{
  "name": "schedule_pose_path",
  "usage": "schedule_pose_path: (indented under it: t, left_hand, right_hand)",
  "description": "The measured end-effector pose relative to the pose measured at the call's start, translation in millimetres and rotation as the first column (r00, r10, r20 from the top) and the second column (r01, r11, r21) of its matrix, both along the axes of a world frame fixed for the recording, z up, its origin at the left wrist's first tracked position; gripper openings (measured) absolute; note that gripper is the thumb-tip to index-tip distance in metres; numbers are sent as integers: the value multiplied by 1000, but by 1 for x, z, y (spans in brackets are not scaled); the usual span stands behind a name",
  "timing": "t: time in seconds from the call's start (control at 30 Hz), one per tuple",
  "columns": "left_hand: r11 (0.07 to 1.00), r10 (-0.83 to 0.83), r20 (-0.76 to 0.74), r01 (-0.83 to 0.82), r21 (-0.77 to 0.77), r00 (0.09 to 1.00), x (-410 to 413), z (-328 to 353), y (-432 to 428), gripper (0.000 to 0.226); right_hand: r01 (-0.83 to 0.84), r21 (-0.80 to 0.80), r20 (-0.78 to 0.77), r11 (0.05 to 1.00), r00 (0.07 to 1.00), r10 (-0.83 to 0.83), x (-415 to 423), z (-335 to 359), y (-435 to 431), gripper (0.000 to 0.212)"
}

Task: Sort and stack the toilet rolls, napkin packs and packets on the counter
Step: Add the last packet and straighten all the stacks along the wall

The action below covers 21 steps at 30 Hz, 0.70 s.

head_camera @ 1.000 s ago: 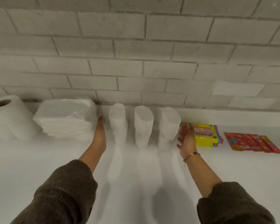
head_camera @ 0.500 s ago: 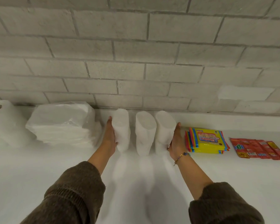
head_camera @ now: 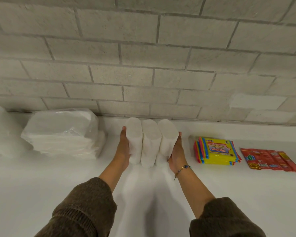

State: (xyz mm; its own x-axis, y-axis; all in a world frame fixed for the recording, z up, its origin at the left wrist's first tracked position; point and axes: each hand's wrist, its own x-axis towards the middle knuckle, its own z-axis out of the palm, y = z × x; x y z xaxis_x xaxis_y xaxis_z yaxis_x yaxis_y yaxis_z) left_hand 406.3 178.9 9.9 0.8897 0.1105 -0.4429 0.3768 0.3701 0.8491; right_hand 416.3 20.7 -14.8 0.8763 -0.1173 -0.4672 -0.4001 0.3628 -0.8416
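Observation:
Three white toilet rolls (head_camera: 150, 142) stand upright, pressed side by side, near the back of the white counter (head_camera: 41, 185). My left hand (head_camera: 124, 147) lies flat against the left roll's outer side. My right hand (head_camera: 177, 151) presses the right roll from the other side, so the row is squeezed between both palms. A stack of white napkin packs (head_camera: 61, 134) in clear plastic lies to the left. Yellow packets (head_camera: 216, 150) are stacked to the right, and red sachets (head_camera: 270, 159) lie flat beyond them.
A large white paper roll (head_camera: 2, 132) stands at the far left edge. A grey brick wall (head_camera: 143, 65) rises directly behind the counter. A bracelet is on my right wrist.
Both hands closed in from either side onto the outer rolls. The three rolls, spaced apart a second ago, now touch one another in a tight row.

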Motion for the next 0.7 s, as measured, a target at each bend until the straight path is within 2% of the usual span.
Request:
schedule_pose_path:
  t: [0.17,0.3,0.5,0.53,0.6,0.7]
  left_hand:
    - [994,-72,-55,76,79,996,2,4,2,66]
    - [973,-110,-101,128,193,989,4,14,1,72]
    - [959,-141,-171,177,221,975,10,16,4,76]
    - [958,-144,-179,182,222,973,12,16,4,76]
    - [954,-160,-172,197,225,972,14,15,5,75]
    - [952,-181,-134,207,225,974,12,16,6,70]
  right_hand:
    - [46,-26,3,999,999,-46,1,-1,5,76]
    - [69,59,41,996,997,-71,-1,-2,10,79]
    - [132,11,87,991,987,-133,-2,-4,16,84]
    - [151,47,86,987,984,-155,-2,-6,18,86]
    - [188,161,84,969,976,-203,-2,-8,21,78]
    - [202,107,112,974,971,-213,-6,-5,22,66]
